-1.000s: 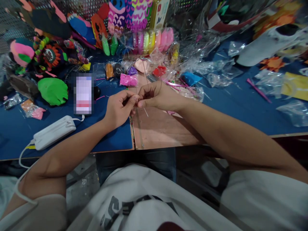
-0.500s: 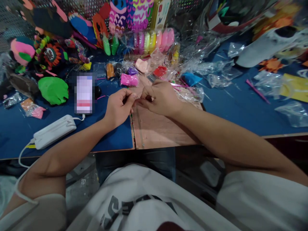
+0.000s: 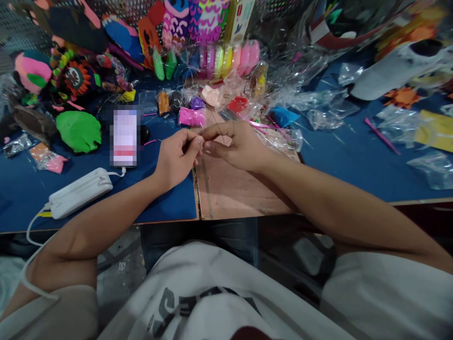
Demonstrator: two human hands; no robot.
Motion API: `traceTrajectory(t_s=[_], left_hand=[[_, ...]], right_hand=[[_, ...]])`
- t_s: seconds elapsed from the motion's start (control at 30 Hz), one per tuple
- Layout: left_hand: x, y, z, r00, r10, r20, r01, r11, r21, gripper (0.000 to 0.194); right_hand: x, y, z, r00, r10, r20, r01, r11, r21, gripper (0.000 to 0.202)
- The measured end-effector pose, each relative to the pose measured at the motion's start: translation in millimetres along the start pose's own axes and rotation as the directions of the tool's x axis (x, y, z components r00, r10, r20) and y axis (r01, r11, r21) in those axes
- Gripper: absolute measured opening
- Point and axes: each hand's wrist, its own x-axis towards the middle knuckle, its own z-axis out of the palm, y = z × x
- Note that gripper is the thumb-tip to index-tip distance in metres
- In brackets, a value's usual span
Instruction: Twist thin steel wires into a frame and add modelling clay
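My left hand [image 3: 179,153] and my right hand [image 3: 235,145] meet at the fingertips above the wooden board [image 3: 233,196]. Both are closed in a pinch. Whatever lies between the fingertips is too small and too covered to name. Just behind the hands is a wrapped bright pink clay packet [image 3: 191,116]. Beyond it lie purple clay [image 3: 197,102], a pale peach lump [image 3: 211,96] and a red piece [image 3: 237,104] among clear plastic wrappers. A blue clay piece [image 3: 283,116] is to the right of my right hand.
At left lie a phone [image 3: 124,137], a white power bank [image 3: 80,192] with a cable, and a flat green clay piece [image 3: 78,131]. Colourful clay figures [image 3: 76,78] and a row of clay packs [image 3: 230,60] stand behind. A pink stick tool [image 3: 382,136] and a white shoe-like form [image 3: 392,71] lie at right.
The fingers of my right hand have shifted, with a wider gap between thumb and forefinger. My fingertips stay together over the board, and the left hand has hardly moved.
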Motion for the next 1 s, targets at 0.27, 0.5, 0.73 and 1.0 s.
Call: traceTrajectory(t_s=[0.27,0.5,0.73,1.0], left_hand=[[3,-2,-0.8,0.999,-0.035,-0.020,0.034,0.999,-0.030,0.049],[4,-2,-0.1,0.998,-0.059,-0.038,0.055,0.995,-0.088,0.050],[5,-3,0.5,0.996,-0.082,-0.040,0.078,0.992,-0.098,0.051],[2,1,-1.2,0.998,-0.062,0.019,0.064,0.993,-0.097,0.054]], right_hand=[[-3,-7,3,0.996,0.090,-0.012,-0.084,0.966,0.243,0.080],[-3,0,2,0.987,0.001,-0.162,-0.001,1.000,-0.003,0.019],[0,1,-3,0.997,-0.045,-0.059,0.046,0.999,0.014,0.012],[2,1,-8,0.999,0.017,0.052,-0.031,0.959,0.280,0.030]])
